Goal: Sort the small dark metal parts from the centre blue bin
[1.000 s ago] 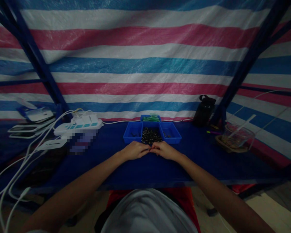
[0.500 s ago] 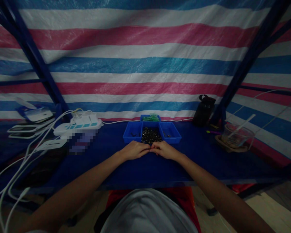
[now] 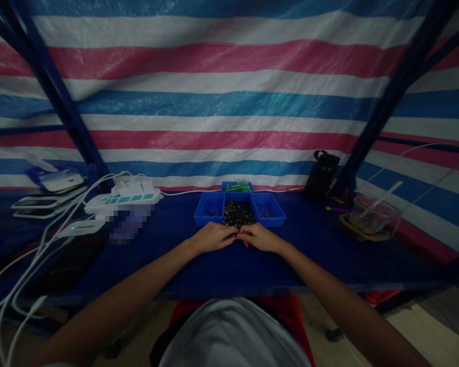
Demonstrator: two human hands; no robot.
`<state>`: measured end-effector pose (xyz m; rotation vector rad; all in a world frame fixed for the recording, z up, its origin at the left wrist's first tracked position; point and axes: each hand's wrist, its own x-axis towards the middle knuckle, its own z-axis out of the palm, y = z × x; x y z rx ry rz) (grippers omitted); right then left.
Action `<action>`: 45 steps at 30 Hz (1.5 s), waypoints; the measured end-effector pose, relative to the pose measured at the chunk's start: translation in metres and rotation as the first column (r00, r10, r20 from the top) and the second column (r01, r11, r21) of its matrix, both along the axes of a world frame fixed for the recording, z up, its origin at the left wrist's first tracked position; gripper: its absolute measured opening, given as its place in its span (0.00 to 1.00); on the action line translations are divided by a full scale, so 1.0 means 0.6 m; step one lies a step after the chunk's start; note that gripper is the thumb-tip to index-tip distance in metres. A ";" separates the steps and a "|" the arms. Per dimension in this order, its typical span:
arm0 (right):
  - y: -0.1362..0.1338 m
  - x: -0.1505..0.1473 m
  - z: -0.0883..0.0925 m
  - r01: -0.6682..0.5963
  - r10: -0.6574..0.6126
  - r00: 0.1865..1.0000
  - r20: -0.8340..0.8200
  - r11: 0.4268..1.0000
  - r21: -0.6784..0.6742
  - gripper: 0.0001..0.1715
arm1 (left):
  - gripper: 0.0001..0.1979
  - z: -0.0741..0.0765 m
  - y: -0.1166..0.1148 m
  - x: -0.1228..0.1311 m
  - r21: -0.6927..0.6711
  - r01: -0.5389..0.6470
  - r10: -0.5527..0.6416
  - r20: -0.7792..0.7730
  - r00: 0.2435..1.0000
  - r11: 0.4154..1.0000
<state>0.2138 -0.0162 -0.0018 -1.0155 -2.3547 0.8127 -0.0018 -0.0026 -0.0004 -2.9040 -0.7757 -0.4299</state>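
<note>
My left hand [image 3: 212, 237] and my right hand [image 3: 258, 238] rest on the blue table [image 3: 309, 255], fingertips meeting in a pinch just in front of the blue trays. Both hands are closed on something too small to make out. Right behind them the middle blue tray [image 3: 238, 213] holds a heap of small dark shiny parts. A left blue tray [image 3: 208, 209] and a right blue tray [image 3: 269, 209] flank it, each with a few small pieces. Behind them a smaller blue tray [image 3: 237, 186] holds green parts.
A white power strip [image 3: 124, 200] with white cables lies at the left, beside stacked flat devices [image 3: 48, 200]. A black bottle [image 3: 322, 174] stands at the back right. A clear bowl with a spoon [image 3: 371, 216] sits far right. A striped tarp forms the back wall.
</note>
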 end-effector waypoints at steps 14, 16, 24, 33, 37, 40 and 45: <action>0.005 0.003 -0.005 0.010 -0.012 0.999 -0.036 0.999 -0.051 0.16 | 0.13 0.006 -0.006 -0.001 0.025 0.026 -0.025 -0.039 0.999 0.999; 0.005 0.003 -0.004 0.010 -0.011 0.999 -0.036 0.999 -0.046 0.16 | 0.13 0.006 -0.006 -0.001 0.014 0.023 -0.022 -0.044 0.999 1.000; 0.005 0.004 -0.005 0.015 -0.015 1.000 -0.008 1.000 0.013 0.16 | 0.14 0.003 0.000 -0.003 -0.028 0.033 -0.034 -0.047 0.998 0.999; -0.003 0.002 0.004 0.017 -0.017 1.000 -0.024 1.000 0.002 0.18 | 0.13 0.000 0.001 -0.002 -0.018 0.003 -0.004 -0.050 0.999 1.000; -0.004 0.002 0.006 0.002 -0.002 1.000 -0.004 0.999 0.035 0.21 | 0.12 0.002 -0.002 0.000 -0.012 0.014 -0.015 -0.044 0.999 1.000; -0.002 0.002 0.003 0.010 -0.010 1.000 -0.006 1.000 0.010 0.20 | 0.12 0.003 -0.003 0.000 -0.005 0.019 -0.019 -0.043 0.999 1.000; 0.003 0.002 -0.002 0.023 -0.024 1.000 -0.008 0.999 -0.038 0.16 | 0.12 0.002 -0.002 -0.001 0.005 0.023 -0.023 -0.019 1.000 1.000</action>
